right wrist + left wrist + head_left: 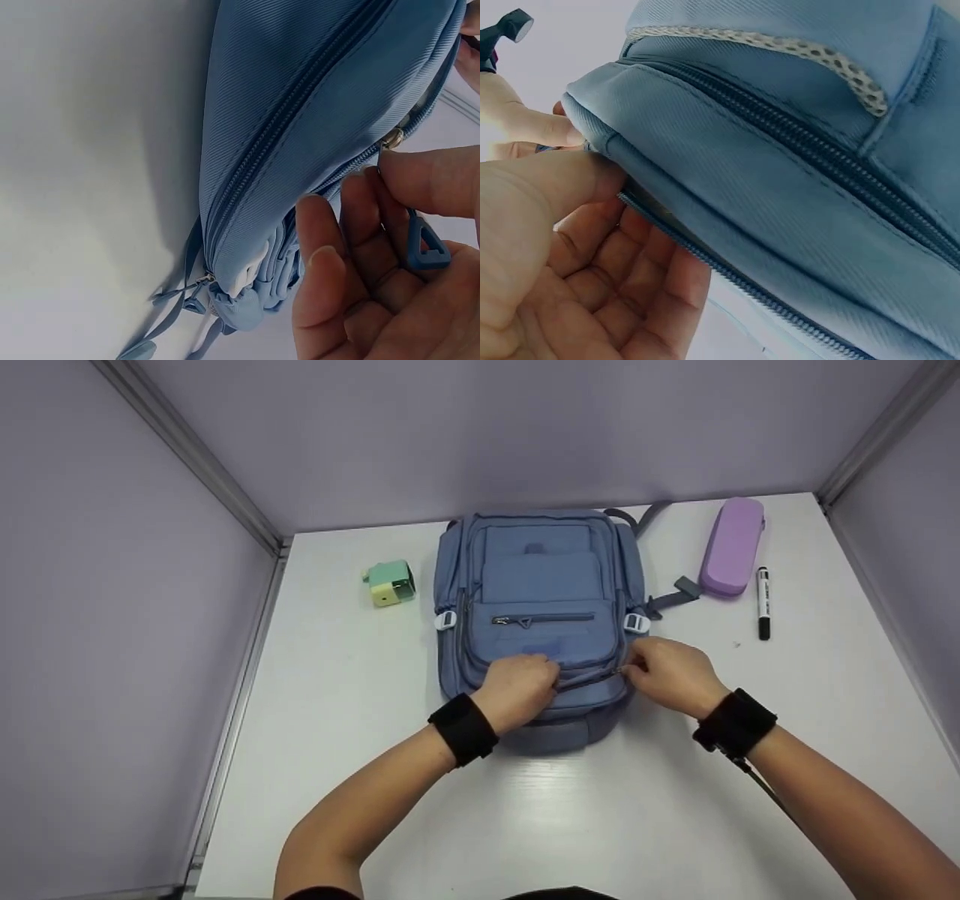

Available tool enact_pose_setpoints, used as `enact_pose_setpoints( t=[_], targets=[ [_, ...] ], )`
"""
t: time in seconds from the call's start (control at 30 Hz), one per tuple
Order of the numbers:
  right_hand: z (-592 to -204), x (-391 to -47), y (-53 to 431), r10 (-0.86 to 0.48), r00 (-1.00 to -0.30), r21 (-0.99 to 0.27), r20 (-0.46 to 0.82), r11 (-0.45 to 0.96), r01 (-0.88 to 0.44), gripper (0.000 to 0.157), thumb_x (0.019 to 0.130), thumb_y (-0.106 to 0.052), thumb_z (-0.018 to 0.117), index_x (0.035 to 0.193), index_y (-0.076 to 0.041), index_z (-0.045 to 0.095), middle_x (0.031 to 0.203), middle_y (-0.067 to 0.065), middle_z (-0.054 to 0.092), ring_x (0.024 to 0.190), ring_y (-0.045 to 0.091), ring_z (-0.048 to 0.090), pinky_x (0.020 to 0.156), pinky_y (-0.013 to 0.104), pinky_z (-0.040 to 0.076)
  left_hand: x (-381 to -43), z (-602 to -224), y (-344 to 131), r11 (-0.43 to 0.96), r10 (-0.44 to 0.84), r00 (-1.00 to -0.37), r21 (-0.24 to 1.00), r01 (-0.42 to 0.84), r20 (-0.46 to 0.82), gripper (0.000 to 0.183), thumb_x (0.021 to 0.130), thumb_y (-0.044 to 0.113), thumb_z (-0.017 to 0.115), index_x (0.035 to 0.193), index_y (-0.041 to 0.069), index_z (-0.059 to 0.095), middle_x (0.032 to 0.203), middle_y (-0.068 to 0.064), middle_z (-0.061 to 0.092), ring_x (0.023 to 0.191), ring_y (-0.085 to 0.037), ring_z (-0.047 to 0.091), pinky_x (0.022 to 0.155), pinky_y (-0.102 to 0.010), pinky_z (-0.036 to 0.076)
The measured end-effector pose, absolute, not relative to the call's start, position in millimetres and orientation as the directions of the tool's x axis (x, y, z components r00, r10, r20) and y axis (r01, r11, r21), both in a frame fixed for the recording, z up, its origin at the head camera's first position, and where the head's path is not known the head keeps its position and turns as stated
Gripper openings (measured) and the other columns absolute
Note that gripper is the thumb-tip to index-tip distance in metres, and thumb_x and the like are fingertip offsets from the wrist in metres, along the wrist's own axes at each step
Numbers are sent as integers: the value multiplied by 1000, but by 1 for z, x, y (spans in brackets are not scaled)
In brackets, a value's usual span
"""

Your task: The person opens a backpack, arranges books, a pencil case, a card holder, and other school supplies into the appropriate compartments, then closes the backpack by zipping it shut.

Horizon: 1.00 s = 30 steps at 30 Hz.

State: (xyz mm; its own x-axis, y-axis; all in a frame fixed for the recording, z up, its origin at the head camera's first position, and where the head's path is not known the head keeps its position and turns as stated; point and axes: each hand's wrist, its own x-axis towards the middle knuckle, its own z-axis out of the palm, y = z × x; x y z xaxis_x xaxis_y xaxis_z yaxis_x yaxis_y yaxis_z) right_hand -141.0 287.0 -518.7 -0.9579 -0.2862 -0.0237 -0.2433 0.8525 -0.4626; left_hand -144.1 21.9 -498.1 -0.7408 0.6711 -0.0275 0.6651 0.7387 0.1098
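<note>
Stretching lengthwise from near to far, blue backpack (pixel 541 579) — rounded end nearest

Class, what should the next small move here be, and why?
Probably the right hand should draw the pull away from the left hand, opening the bag further: it pinches the pull, the left hand grips one edge of the zip, which looks closed beyond the slider.

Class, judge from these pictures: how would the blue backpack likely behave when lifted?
The backpack would probably flex, since its front gapes at the partly opened zipper. Its loose strap would likely dangle, as it trails onto the table.
</note>
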Motion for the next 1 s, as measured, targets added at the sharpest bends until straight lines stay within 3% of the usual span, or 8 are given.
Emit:
enact_pose_setpoints(
  t=[0.2,0.43,0.8,1.0],
  targets=[
    [-515,-140,289,-276,-961,-492,-13,839,-234,10,93,-17,69,85,-13,65,79,1,60,68,19,55,60,38,42,-146,-495,25,716,694,-720,137,684,-32,12,97,20,65,88,14,67,81,-2,63,71,-20,64,56,-37,52],
    [-512,-140,286,-264,-965,-506,2,832,-228,11,92,-19,70,84,-13,65,80,1,60,69,20,56,61,39,43,-151,-492,49,722,690,-722,120,681,-56,21,101,33,65,97,13,68,89,-2,65,78,-21,65,61,-36,54],
    [-514,-138,282,-266,-963,-516,47,819,-252,8,91,-16,70,85,-13,65,81,0,62,69,19,57,62,40,45,-158,-496,86,732,681,-733,35,680,-7,17,97,32,69,98,15,71,91,-1,67,79,-20,66,61,-35,55],
    [-515,-138,285,-263,-963,-515,53,819,-252,8,91,-17,70,85,-14,65,80,0,61,69,18,56,61,40,44,-157,-498,92,733,680,-733,-8,680,10,13,100,26,64,96,16,72,88,-1,68,76,-19,67,57,-36,55]
  ],
)
